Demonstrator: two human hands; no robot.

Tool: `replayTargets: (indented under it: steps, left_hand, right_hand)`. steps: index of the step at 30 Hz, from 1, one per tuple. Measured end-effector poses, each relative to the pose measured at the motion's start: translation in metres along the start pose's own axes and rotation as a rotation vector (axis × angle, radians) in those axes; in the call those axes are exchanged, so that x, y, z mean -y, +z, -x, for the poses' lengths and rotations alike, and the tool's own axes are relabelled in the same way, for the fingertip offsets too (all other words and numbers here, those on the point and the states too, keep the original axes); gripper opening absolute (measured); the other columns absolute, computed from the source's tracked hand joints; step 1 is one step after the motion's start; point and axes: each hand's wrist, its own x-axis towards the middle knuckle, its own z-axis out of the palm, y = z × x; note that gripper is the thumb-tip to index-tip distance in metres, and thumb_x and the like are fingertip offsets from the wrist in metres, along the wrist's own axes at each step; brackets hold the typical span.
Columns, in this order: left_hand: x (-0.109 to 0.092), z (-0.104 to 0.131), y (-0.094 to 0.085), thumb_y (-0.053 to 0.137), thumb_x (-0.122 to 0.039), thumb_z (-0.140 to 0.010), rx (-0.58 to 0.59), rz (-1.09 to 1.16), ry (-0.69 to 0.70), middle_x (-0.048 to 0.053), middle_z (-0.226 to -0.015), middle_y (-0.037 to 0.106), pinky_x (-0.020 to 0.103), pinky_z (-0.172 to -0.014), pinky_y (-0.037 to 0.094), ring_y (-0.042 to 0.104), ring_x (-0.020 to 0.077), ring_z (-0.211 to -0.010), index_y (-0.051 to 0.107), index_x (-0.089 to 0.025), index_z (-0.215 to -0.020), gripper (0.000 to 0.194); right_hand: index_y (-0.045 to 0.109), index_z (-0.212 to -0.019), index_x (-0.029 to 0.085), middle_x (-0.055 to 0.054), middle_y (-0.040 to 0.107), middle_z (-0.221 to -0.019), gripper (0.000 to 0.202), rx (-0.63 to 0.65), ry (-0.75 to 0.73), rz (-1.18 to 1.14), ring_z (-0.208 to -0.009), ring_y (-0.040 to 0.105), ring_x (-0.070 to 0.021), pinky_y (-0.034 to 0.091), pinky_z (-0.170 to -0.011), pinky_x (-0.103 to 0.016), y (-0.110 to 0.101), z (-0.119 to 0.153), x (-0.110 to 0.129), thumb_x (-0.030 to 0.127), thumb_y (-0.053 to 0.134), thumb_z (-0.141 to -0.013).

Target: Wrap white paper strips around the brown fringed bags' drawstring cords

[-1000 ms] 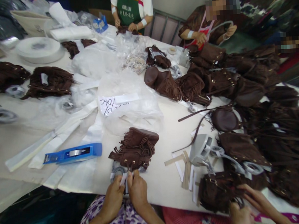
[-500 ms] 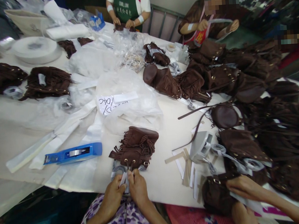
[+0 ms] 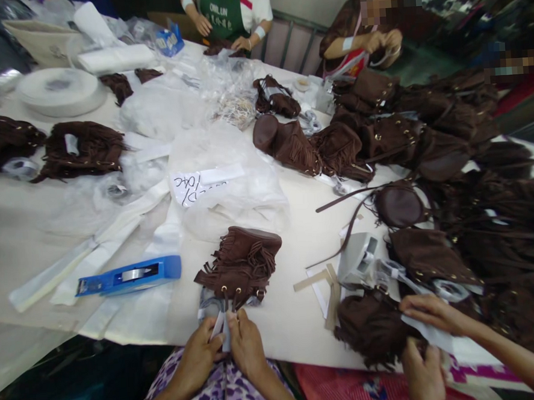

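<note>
A small brown fringed bag (image 3: 244, 263) lies on the table before me, its gold eyelets and drawstring toward my lap. Just below it, my left hand (image 3: 203, 345) is closed on a narrow white strip (image 3: 218, 325). Beside it, almost touching, my right hand (image 3: 245, 340) pinches a second pale strip at the drawstring end (image 3: 230, 305). Which strip wraps which cord is too small to tell. A grey wrapped bundle (image 3: 209, 303) sits under the bag's near left edge.
A blue tape dispenser (image 3: 129, 275) lies to the left, a grey tape dispenser (image 3: 358, 258) to the right. Many brown bags (image 3: 426, 136) are heaped on the right. A co-worker's hands (image 3: 431, 323) handle another bag there. Plastic bags (image 3: 228, 160) cover the table's middle.
My hands keep their grip and have shifted slightly downward with the strips. The co-worker at right has turned and moved the brown bag leftward. Across the table, one person's hand has lifted.
</note>
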Motion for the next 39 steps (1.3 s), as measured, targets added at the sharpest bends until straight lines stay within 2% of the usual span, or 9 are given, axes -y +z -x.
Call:
replayTargets:
  steps: [3,7,13,16,21,26,30,39]
  left_hand:
    - [0.000,-0.001,0.000,0.070,-0.042,-0.074,0.021,0.028,-0.010,0.006,-0.099,0.071,0.040,-0.076,0.058,0.068,0.0272,-0.093,0.056,-0.023,-0.097,0.033]
    - [-0.002,0.000,0.002,0.071,-0.040,-0.072,-0.007,0.035,-0.024,0.005,-0.096,0.071,0.039,-0.076,0.058,0.068,0.0264,-0.090,0.056,-0.023,-0.095,0.032]
    - [-0.003,0.001,0.004,0.069,-0.042,-0.072,-0.016,0.000,0.013,0.002,-0.085,0.069,0.037,-0.072,0.057,0.065,0.0233,-0.078,0.058,-0.023,-0.091,0.029]
    - [-0.005,0.002,0.004,0.069,-0.042,-0.073,-0.026,-0.028,0.037,0.002,-0.081,0.067,0.037,-0.071,0.057,0.064,0.0239,-0.079,0.059,-0.022,-0.089,0.028]
    - [-0.011,0.005,0.007,0.069,-0.044,-0.070,-0.027,-0.044,0.020,0.003,-0.082,0.067,0.037,-0.072,0.056,0.065,0.0247,-0.079,0.060,-0.022,-0.090,0.031]
    - [-0.005,0.006,0.004,0.066,-0.043,-0.075,-0.029,-0.078,0.044,0.001,-0.079,0.065,0.035,-0.071,0.055,0.063,0.0230,-0.077,0.057,-0.022,-0.090,0.027]
    - [0.000,0.004,0.003,0.064,-0.040,-0.078,-0.025,-0.062,0.038,0.001,-0.082,0.064,0.036,-0.072,0.056,0.063,0.0232,-0.079,0.056,-0.022,-0.092,0.024]
    - [0.004,0.002,0.000,0.061,-0.044,-0.080,-0.044,-0.144,0.069,0.003,-0.085,0.069,0.038,-0.075,0.055,0.066,0.0266,-0.083,0.060,-0.022,-0.092,0.024]
  right_hand:
    - [0.065,-0.078,0.033,-0.006,0.068,-0.057,0.019,-0.033,-0.037,0.027,-0.049,0.064,-0.0139,0.030,-0.043,-0.031,-0.001,0.000,0.000,0.040,0.056,-0.093]
    - [0.066,-0.082,0.034,-0.009,0.071,-0.064,0.017,0.042,0.022,0.017,-0.058,0.068,-0.0179,0.035,-0.047,-0.034,-0.001,0.000,0.001,0.039,0.054,-0.094]
    - [0.065,-0.086,0.036,-0.009,0.070,-0.066,0.019,0.063,0.072,0.016,-0.062,0.070,-0.0229,0.038,-0.050,-0.036,0.002,0.002,0.000,0.043,0.050,-0.096]
    - [0.065,-0.086,0.035,-0.009,0.071,-0.069,0.020,0.074,0.102,0.016,-0.065,0.070,-0.0239,0.039,-0.052,-0.036,0.002,0.002,0.000,0.044,0.050,-0.096]
    - [0.067,-0.085,0.036,-0.013,0.071,-0.068,0.023,0.079,0.116,-0.025,-0.064,0.070,-0.0233,0.035,-0.052,-0.039,0.000,0.001,0.000,0.047,0.051,-0.094]
    - [0.070,-0.081,0.033,-0.015,0.070,-0.064,0.019,0.013,0.087,-0.062,-0.060,0.069,-0.0222,0.033,-0.049,-0.039,0.001,0.003,-0.004,0.044,0.058,-0.091]
    - [0.071,-0.087,0.034,-0.016,0.071,-0.069,0.020,0.045,0.098,-0.054,-0.066,0.070,-0.0253,0.037,-0.053,-0.042,0.002,0.005,-0.005,0.044,0.054,-0.093]
    - [0.070,-0.088,0.033,-0.015,0.072,-0.068,0.021,0.078,0.103,-0.080,-0.064,0.068,-0.0222,0.034,-0.053,-0.042,0.002,0.006,-0.004,0.044,0.053,-0.094]
